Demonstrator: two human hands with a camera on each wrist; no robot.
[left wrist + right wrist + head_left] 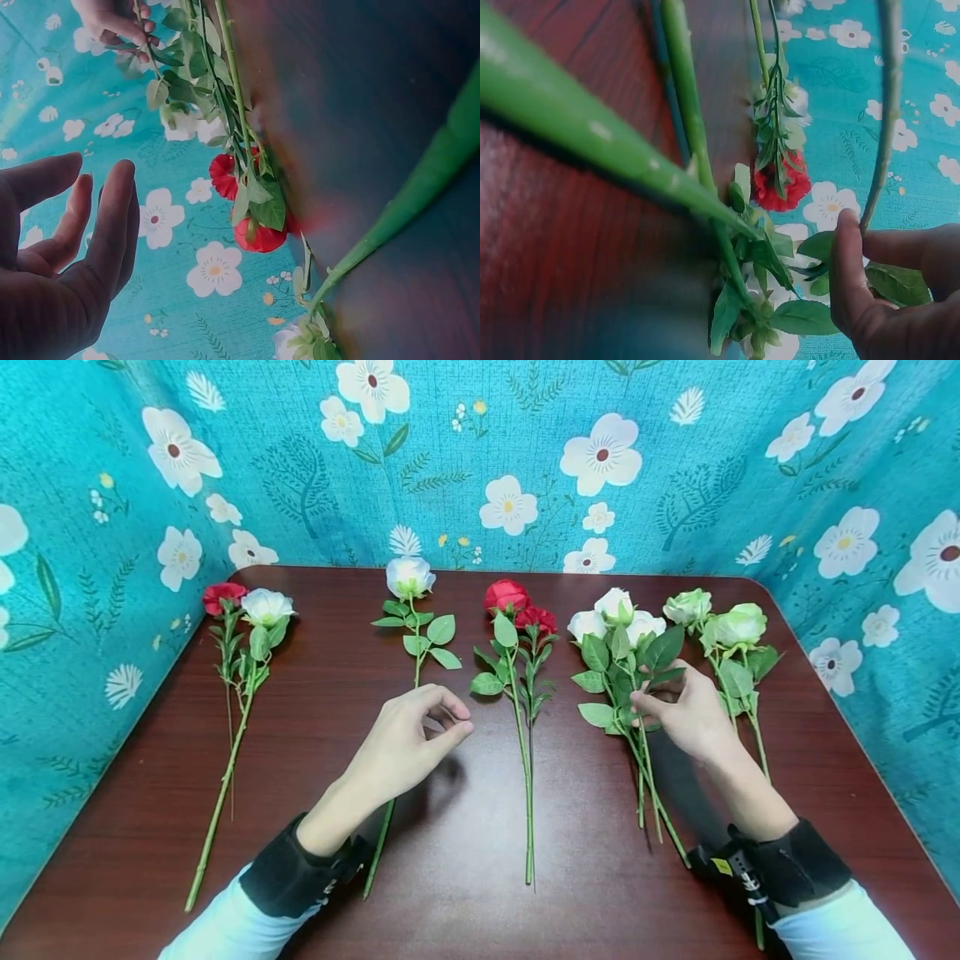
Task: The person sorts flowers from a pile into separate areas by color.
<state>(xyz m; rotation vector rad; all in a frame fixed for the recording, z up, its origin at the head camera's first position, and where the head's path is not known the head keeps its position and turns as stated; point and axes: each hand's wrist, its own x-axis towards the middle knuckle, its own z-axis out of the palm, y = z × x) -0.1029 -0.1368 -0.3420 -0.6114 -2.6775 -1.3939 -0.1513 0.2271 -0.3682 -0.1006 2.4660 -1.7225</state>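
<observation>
Several artificial roses lie in groups on a dark wooden table (825,760). My left hand (459,717) hovers over the stem of a single white rose (408,578), fingers loosely bent and holding nothing; the left wrist view shows the fingers (112,217) relaxed and apart. My right hand (639,703) pinches one stem in a bunch of three white roses (615,614). In the right wrist view, the thumb (851,255) presses against that thin stem (881,135). Two red roses (513,602) lie between the hands.
A red and a white rose (247,604) lie together at the far left. Two greenish-white roses (738,625) lie at the right, just beyond my right hand. Teal flowered cloth walls (480,460) enclose the table on three sides.
</observation>
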